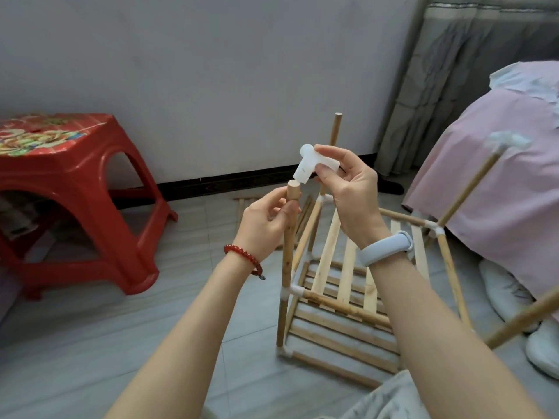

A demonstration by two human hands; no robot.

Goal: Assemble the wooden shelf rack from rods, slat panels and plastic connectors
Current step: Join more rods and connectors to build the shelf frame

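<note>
Notably, the left hand gripped the near-left upright rod just below its top, while the right hand pinched a white plastic connector whose socket sat tilted at the rod tip, not yet seated. A tilted push risked jamming the socket or racking the two-tier frame. Visible count: one loose connector, two slat panels, four uprights, one already capped.

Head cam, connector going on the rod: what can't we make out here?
- Head view: socket of the connector, faces away; right hand fingers cover one arm.
- Rod grip section, hidden by left hand.
- Far right rod's cap, blurred.
- Near right rod, cut off by frame edge.
- Rack near right corner, behind right forearm.
</note>
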